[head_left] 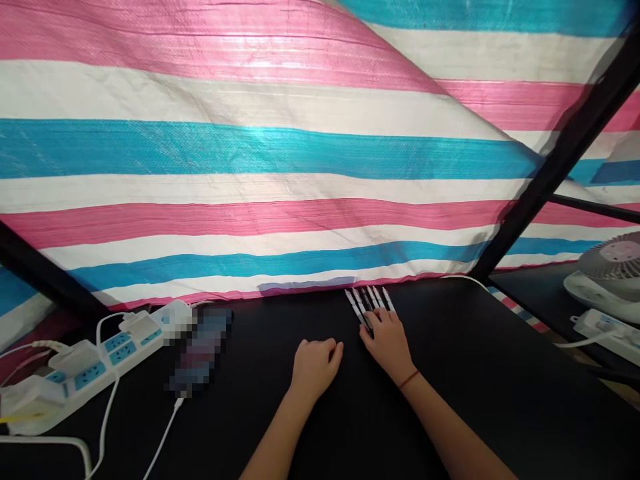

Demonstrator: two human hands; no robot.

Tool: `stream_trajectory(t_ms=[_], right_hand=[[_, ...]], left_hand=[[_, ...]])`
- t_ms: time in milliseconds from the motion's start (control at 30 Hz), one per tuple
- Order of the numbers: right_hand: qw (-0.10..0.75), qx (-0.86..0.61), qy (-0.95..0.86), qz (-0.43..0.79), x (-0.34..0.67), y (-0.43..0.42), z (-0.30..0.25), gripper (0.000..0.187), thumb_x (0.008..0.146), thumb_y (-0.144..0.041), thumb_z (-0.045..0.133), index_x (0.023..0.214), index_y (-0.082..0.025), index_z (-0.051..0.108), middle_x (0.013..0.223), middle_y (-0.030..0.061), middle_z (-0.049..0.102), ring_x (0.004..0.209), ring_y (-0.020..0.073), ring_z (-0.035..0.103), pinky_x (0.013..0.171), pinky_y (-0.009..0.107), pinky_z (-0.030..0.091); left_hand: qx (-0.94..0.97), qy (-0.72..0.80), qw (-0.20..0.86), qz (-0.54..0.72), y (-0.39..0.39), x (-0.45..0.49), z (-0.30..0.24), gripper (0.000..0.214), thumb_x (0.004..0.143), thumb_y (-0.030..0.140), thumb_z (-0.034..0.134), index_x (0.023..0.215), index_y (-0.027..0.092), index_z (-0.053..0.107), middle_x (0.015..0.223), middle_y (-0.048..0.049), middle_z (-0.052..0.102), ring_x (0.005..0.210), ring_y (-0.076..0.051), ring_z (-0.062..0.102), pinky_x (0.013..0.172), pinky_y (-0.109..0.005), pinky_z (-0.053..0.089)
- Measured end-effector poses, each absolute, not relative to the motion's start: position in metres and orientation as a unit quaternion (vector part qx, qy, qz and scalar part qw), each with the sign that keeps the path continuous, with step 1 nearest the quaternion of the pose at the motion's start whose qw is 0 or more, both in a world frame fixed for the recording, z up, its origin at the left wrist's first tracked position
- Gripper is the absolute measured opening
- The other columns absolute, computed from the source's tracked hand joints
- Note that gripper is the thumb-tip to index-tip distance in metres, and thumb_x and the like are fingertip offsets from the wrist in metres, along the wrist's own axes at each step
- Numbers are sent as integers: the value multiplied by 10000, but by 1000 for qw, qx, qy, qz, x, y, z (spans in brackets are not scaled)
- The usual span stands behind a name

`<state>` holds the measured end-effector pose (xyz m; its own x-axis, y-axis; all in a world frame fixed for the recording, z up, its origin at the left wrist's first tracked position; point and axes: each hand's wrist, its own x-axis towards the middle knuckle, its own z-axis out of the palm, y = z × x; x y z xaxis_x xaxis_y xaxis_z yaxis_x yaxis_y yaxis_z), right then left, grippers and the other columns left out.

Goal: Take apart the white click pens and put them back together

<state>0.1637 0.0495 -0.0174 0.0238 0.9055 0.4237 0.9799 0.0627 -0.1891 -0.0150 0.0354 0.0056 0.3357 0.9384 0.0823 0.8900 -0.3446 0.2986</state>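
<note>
Several slim white pens point(355, 305) lie side by side on the black table point(280, 440), slightly fanned, with their tips toward the striped sheet. One among them looks darker. My right hand point(390, 343), with a thin red cord at its wrist, rests over their near ends with fingers stretched out and a little apart. Its fingers touch the pens and hide their lower parts. To the left, my left hand point(316, 367) lies on the table with fingers curled under and the thumb beside them. Nothing shows in it, and it is apart from the pens.
A phone point(203, 350), blurred out, lies at left with a white charging cable point(165, 433). Beyond it runs a white power strip point(107, 360) with plugs. Black frame poles point(555, 160) flank the striped sheet point(280, 153). At right are a fan point(613, 267) and another power strip point(610, 337).
</note>
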Motion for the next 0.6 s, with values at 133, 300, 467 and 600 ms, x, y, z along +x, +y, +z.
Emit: stream_trajectory(t_ms=[133,300,467,600], right_hand=[[211,-751,-617,-102,162,58,-24,581,830,-528,486,1319,-215,468,1402,158,346,1280,404,241,951,533,235],[189,-757,-625,-38,163,70,-30,579,853,-541,440,1315,-196,490,1390,184,382,1247,379,339,969,508,247],[246,-655,-713,-53,142,55,-24,340,863,-282,479,1159,-168,602,1281,152,505,1130,287,440,947,382,326],[256,-610,-750,-3,119,31,-14,309,858,-286,485,1118,-180,612,1222,137,540,1050,264,482,894,374,374]], left_hand=[[816,557,94,124,36,-15,3,440,946,383,293,696,192,600,694,-30,679,712,-181,631,738,-304,336],[819,553,84,131,37,-15,0,430,950,371,300,716,194,615,692,-27,671,703,-183,626,744,-306,352],[793,568,51,215,36,-13,-5,285,925,296,377,1000,208,637,957,-60,655,915,-196,579,814,-298,392],[770,573,40,276,43,-16,-18,371,928,282,369,1253,187,521,1230,-108,552,1149,-235,484,934,-371,403]])
